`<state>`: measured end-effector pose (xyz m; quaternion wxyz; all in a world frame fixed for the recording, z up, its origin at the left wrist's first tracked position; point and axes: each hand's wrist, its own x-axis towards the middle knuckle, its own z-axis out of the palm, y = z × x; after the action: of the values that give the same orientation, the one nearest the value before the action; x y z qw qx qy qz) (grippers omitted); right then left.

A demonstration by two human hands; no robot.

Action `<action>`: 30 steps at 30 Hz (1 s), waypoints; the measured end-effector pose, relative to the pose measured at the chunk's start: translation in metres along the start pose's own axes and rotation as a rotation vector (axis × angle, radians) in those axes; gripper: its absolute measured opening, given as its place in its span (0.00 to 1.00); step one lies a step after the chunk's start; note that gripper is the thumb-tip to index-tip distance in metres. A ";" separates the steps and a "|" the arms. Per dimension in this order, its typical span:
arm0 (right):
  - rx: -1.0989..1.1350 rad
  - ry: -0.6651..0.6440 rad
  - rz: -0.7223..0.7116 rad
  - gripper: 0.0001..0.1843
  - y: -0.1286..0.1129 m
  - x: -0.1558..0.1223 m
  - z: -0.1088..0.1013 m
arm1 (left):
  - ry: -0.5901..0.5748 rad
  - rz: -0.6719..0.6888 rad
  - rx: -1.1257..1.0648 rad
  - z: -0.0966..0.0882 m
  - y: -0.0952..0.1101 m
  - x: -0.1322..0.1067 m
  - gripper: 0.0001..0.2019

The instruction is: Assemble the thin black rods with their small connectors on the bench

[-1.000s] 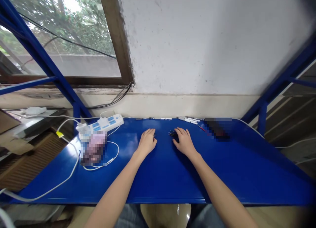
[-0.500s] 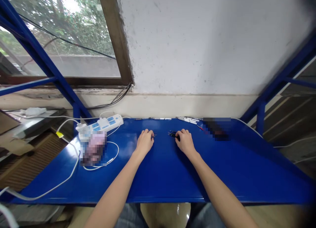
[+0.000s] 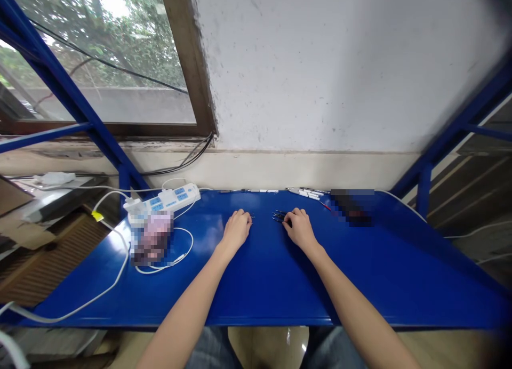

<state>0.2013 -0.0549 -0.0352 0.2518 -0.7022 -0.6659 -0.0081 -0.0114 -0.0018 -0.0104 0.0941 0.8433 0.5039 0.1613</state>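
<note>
My right hand (image 3: 298, 226) is closed round a small bunch of thin black pens (image 3: 279, 217) just above or on the blue table; their narrow, pale tips point left. The rest of the bunch is hidden under my fingers. To the left, my left hand (image 3: 237, 227) is also closed, back upwards, with a few thin pointed tips (image 3: 252, 217) showing past its fingertips. Those look like the same kind of pen, though mostly covered by the hand. A gap of bare blue tabletop (image 3: 264, 241) separates the two hands.
Along the back edge lie white pens (image 3: 308, 193), another white pen (image 3: 269, 191) and a red thin piece (image 3: 326, 205). A blurred dark object (image 3: 352, 209) is at the right. A power strip (image 3: 172, 199), white cable (image 3: 191, 246) and blurred pinkish object (image 3: 154, 235) sit at the left.
The fingers of my right hand have shifted slightly on the black pens, whose tips look a little more spread. My left hand has barely moved.
</note>
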 end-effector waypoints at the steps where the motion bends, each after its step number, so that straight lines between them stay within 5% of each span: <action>1: 0.039 0.016 -0.011 0.05 -0.001 0.000 -0.001 | 0.027 0.007 -0.031 0.000 0.000 0.000 0.07; 11: 1.123 -0.054 0.230 0.14 -0.020 0.005 -0.015 | 0.368 0.026 -0.874 -0.002 0.014 0.007 0.05; 17: 1.481 -0.109 0.349 0.17 -0.025 0.005 -0.020 | 0.279 -0.105 -1.222 0.006 0.016 0.010 0.10; 30: 1.764 -0.108 0.447 0.16 -0.019 0.009 -0.023 | 0.140 -0.181 -1.524 0.003 0.023 0.008 0.14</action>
<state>0.1914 -0.0553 -0.0060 0.6616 -0.3671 -0.2897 0.5861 0.0119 -0.0060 -0.0042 0.6297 0.4887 0.3255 0.5086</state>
